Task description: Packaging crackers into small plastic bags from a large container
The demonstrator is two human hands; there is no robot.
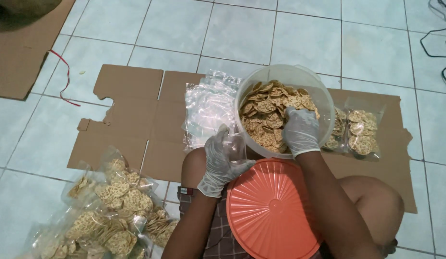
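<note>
Crackers point(271, 112) partly hidden under gloved right hand point(301, 130) in tub point(285, 76).

A gloved right hand point(300, 130) reaches into a clear round plastic tub of lattice-patterned crackers point(280, 79) at frame centre, while the gloved left hand point(222, 160) holds a small clear plastic bag point(235, 146) above a round orange plastic lid point(271, 211).
</note>
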